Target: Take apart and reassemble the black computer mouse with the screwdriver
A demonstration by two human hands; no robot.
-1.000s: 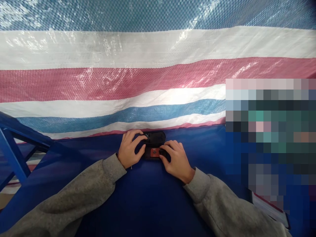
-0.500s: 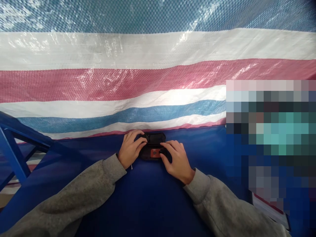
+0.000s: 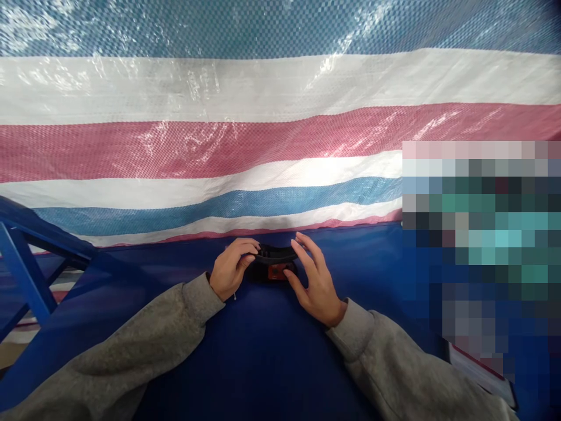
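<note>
A small black zip-type case (image 3: 259,273) lies on the blue surface in front of me, with its lid (image 3: 280,255) raised and leaning over the base. Inside the base sits an orange-red item (image 3: 276,272) with dark markings, too small to name. My left hand (image 3: 230,268) pinches the left end of the lid between thumb and fingers. My right hand (image 3: 316,286) is at the right end of the case, thumb and fingers apart; its index finger is close to the lid's edge and its thumb is near the orange-red item.
A striped tarp (image 3: 197,152) hangs behind the blue surface (image 3: 245,351). To the left stands a blue metal frame (image 3: 30,275). A pixelated area covers the right side, and a flat white item with a red edge (image 3: 480,368) lies below it.
The lid has tipped forward over the base. My right hand's fingers have spread and risen from the orange-red item toward the lid, while my left hand stays at the lid's left end.
</note>
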